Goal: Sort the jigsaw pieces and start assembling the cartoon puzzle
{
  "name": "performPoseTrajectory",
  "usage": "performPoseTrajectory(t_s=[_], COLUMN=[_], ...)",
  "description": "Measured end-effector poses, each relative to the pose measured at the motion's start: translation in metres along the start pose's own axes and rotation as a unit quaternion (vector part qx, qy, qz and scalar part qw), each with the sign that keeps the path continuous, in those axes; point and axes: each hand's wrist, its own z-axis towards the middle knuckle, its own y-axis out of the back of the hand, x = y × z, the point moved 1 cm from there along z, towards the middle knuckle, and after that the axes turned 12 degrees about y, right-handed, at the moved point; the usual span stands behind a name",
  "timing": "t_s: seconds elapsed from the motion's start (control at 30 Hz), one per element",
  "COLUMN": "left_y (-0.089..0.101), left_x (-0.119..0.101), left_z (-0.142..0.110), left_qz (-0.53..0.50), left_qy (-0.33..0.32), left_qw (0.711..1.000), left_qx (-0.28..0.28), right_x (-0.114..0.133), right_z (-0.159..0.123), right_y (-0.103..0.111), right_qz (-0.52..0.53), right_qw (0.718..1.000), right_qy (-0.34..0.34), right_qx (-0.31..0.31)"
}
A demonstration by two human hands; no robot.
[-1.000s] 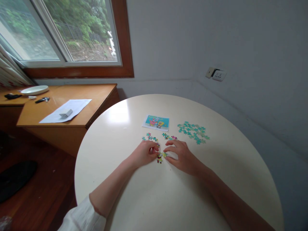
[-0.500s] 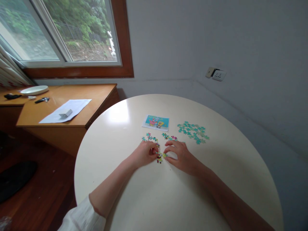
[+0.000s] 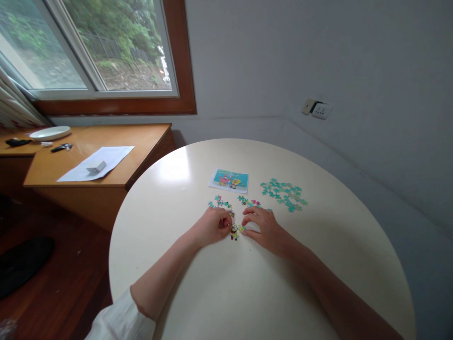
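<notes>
A small cluster of yellow jigsaw puzzle pieces (image 3: 234,233) lies on the table between my hands. My left hand (image 3: 214,226) is closed, its thumb and forefinger pinched at the cluster's left edge. On the other side, my right hand (image 3: 265,229) has its thumb and fingertips at a yellow-green puzzle piece (image 3: 241,228), right beside the cluster. Whether that piece is joined to it I cannot tell. Just beyond my left hand are loose multicoloured pieces (image 3: 220,202). More loose pieces (image 3: 244,200) lie past my right fingers, partly hidden by that hand.
A cartoon picture card (image 3: 230,181) rests farther back on the round white table (image 3: 170,264). To its right spreads a pile of teal pieces (image 3: 283,192). At the left stands a wooden desk (image 3: 116,175) with paper (image 3: 116,155), a small white box (image 3: 96,166) and a white plate (image 3: 51,132).
My hands stay almost in place. The left fingertips have drawn back very slightly to the left, so more of the yellow cluster shows.
</notes>
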Motion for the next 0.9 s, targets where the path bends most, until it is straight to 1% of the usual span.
performPoseTrajectory(t_s=[0.57,0.9], left_y=[-0.0001,-0.0015], left_x=[-0.0011,0.0001], left_z=[0.0003,0.0007], left_qz=[0.012,0.014], left_qy=[-0.009,-0.010], left_qw=[1.000,1.000], left_qx=[0.002,-0.001], right_x=[0.0024,0.0056], right_z=[0.0008,0.0010], right_y=[-0.0006,-0.0022], right_qz=[0.012,0.014], right_qw=[1.000,1.000], right_qy=[-0.001,0.005], right_qx=[-0.021,-0.017])
